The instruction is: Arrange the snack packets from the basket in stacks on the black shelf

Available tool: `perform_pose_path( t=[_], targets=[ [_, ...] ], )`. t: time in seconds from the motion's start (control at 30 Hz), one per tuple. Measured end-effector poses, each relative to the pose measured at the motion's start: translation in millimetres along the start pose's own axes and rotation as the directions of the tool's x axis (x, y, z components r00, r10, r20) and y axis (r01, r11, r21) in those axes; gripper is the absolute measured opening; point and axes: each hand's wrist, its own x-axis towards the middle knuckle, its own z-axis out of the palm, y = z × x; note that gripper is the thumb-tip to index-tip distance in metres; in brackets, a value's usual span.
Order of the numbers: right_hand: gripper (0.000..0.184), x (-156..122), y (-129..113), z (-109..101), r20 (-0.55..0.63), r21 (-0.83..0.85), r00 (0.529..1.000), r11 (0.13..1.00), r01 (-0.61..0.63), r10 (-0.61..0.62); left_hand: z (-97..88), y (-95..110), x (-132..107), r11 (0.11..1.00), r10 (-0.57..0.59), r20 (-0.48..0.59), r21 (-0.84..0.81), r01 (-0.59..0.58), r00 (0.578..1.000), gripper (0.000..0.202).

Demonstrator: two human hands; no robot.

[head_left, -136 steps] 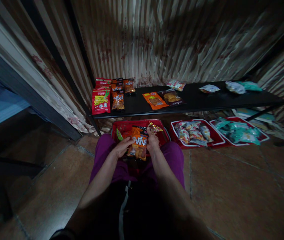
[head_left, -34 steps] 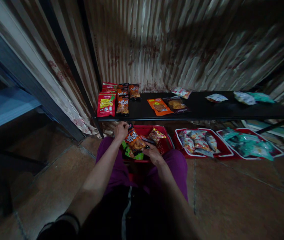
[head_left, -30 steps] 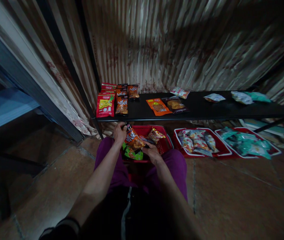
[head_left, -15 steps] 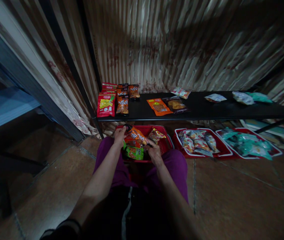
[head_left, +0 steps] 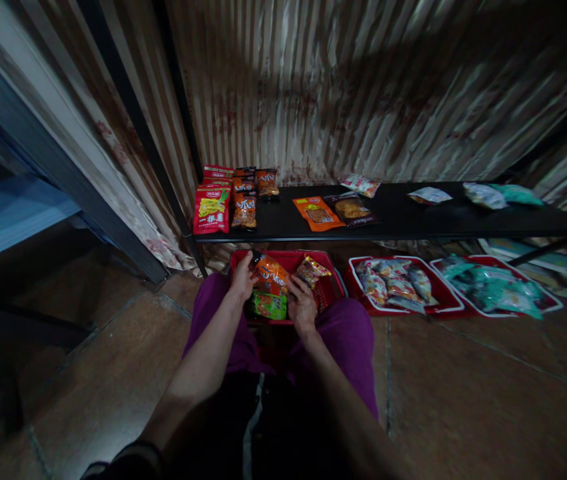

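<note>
I sit on the floor with a red basket (head_left: 330,288) of snack packets between my knees. My left hand (head_left: 242,279) grips the left edge of an orange snack packet (head_left: 269,273) held over the basket. My right hand (head_left: 302,304) is curled down among the packets in the basket; what its fingers hold is hidden. A green packet (head_left: 268,306) lies in the basket just below the orange one. A red and yellow packet (head_left: 312,269) sits at the basket's back right.
A low black shelf (head_left: 413,217) runs across ahead, with red packets (head_left: 212,208) and orange packets (head_left: 244,209) stacked at its left end and flat packets further right. Two more red baskets (head_left: 403,283) of packets stand on the tiled floor to the right. Corrugated wall behind.
My left hand lowered the orange packet back over the basket. My right hand shifted from the packet's lower edge down into the basket.
</note>
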Motion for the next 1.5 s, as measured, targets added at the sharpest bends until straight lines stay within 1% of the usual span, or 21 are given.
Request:
perform_pose_path(
  t=[0.07, 0.17, 0.23, 0.3, 0.4, 0.47, 0.57, 0.63, 0.67, 0.7, 0.73, 0.77, 0.83, 0.87, 0.9, 0.93, 1.03, 1.13, 1.2, 1.37, 1.5],
  targets=[
    [0.046, -4.9, 0.9, 0.5, 0.026, -0.059, 0.999, 0.997, 0.042, -0.04, -2.2, -4.1, 2.9, 0.999, -0.021, -0.084, 0.039, 0.024, 0.996, 0.032],
    [0.053, -10.5, 2.0, -2.2, 0.066, -0.12, 0.993, 0.988, 0.101, -0.093, -7.2, -9.1, 8.0, 0.998, -0.045, -0.211, 0.025, 0.052, 0.977, 0.02],
    [0.057, -14.0, 2.6, -5.1, 0.093, -0.174, 0.987, 0.974, 0.145, -0.13, -10.8, -11.9, 11.1, 0.998, -0.063, -0.244, 0.009, 0.067, 0.968, 0.01],
    [0.06, -18.1, 3.1, -7.6, 0.125, -0.216, 0.98, 0.96, 0.177, -0.153, -14.1, -14.2, 13.4, 0.997, -0.071, -0.255, 0.006, 0.075, 0.964, 0.007],
    [0.069, -24.8, 3.7, -9.1, 0.191, -0.255, 0.967, 0.943, 0.215, -0.169, -18.6, -17.0, 15.6, 0.997, -0.069, -0.287, 0.008, 0.074, 0.956, 0.012],
    [0.074, -28.4, 4.1, -8.4, 0.218, -0.265, 0.963, 0.94, 0.213, -0.157, -21.4, -18.3, 16.4, 0.997, -0.062, -0.307, 0.013, 0.07, 0.95, 0.016],
    [0.073, -30.0, 6.4, -5.6, 0.16, -0.237, 0.985, 0.966, 0.1, -0.063, -25.3, -18.5, 17.5, 0.998, -0.044, -0.328, 0.022, 0.054, 0.944, 0.02],
    [0.066, -28.7, 9.9, -3.5, 0.075, -0.142, 0.996, 0.989, -0.031, 0.042, -27.3, -17.7, 18.5, 0.999, -0.022, -0.336, 0.028, 0.034, 0.941, 0.022],
    [0.06, -27.7, 12.0, -2.6, 0.039, -0.057, 0.993, 0.992, -0.11, 0.112, -28.0, -17.3, 19.0, 0.999, -0.011, -0.339, 0.032, 0.024, 0.941, 0.022],
    [0.054, -26.8, 14.1, -1.8, 0.021, 0.057, 0.98, 0.979, -0.197, 0.196, -28.5, -16.9, 19.5, 0.999, -0.001, -0.341, 0.035, 0.014, 0.94, 0.022],
    [0.048, -26.0, 16.0, -1.2, 0.03, 0.192, 0.956, 0.936, -0.293, 0.293, -28.9, -16.6, 19.8, 0.999, 0.006, -0.341, 0.037, 0.007, 0.94, 0.022],
    [0.043, -25.5, 17.5, -0.7, 0.063, 0.327, 0.917, 0.86, -0.391, 0.393, -29.0, -16.6, 20.0, 0.999, 0.011, -0.339, 0.039, 0.002, 0.941, 0.022],
    [0.038, -25.0, 19.2, 0.1, 0.176, 0.514, 0.818, 0.657, -0.551, 0.548, -29.1, -17.1, 19.6, 0.999, 0.013, -0.324, 0.038, 0.0, 0.946, 0.023],
    [0.037, -24.9, 19.4, 0.4, 0.23, 0.556, 0.777, 0.577, -0.599, 0.586, -29.1, -17.6, 19.0, 0.999, 0.01, -0.313, 0.037, 0.002, 0.95, 0.023],
    [0.038, -24.7, 19.3, 0.8, 0.27, 0.573, 0.753, 0.528, -0.627, 0.6, -29.1, -18.1, 18.2, 0.999, 0.005, -0.299, 0.035, 0.005, 0.954, 0.023],
    [0.038, -24.4, 19.2, 1.3, 0.295, 0.578, 0.742, 0.506, -0.641, 0.603, -29.2, -18.4, 17.1, 0.999, 0.0, -0.286, 0.033, 0.01, 0.958, 0.023],
    [0.039, -22.1, 19.8, 3.4, 0.316, 0.593, 0.727, 0.471, -0.653, 0.609, -29.8, -18.4, 13.6, 0.999, -0.015, -0.246, 0.032, 0.023, 0.969, 0.024],
    [0.041, -20.0, 23.1, 5.7, 0.271, 0.632, 0.686, 0.412, -0.656, 0.675, -31.1, -16.4, 9.6, 0.998, -0.018, -0.194, 0.05, 0.028, 0.981, 0.023],
    [0.043, -19.9, 25.8, 6.1, 0.244, 0.652, 0.673, 0.396, -0.647, 0.698, -32.5, -13.8, 6.7, 0.996, -0.021, -0.148, 0.078, 0.033, 0.989, 0.021],
    [0.043, -20.4, 29.1, 0.1, 0.218, 0.685, 0.682, 0.388, -0.617, 0.698, -37.2, -0.4, 1.9, 0.977, -0.067, 0.012, 0.204, 0.063, 0.998, 0.01],
    [0.044, -18.1, 24.8, -5.6, 0.194, 0.719, 0.688, 0.377, -0.585, 0.699, -36.7, 12.9, 3.5, 0.939, -0.083, 0.109, 0.343, 0.041, 0.991, 0.021]
  ],
)
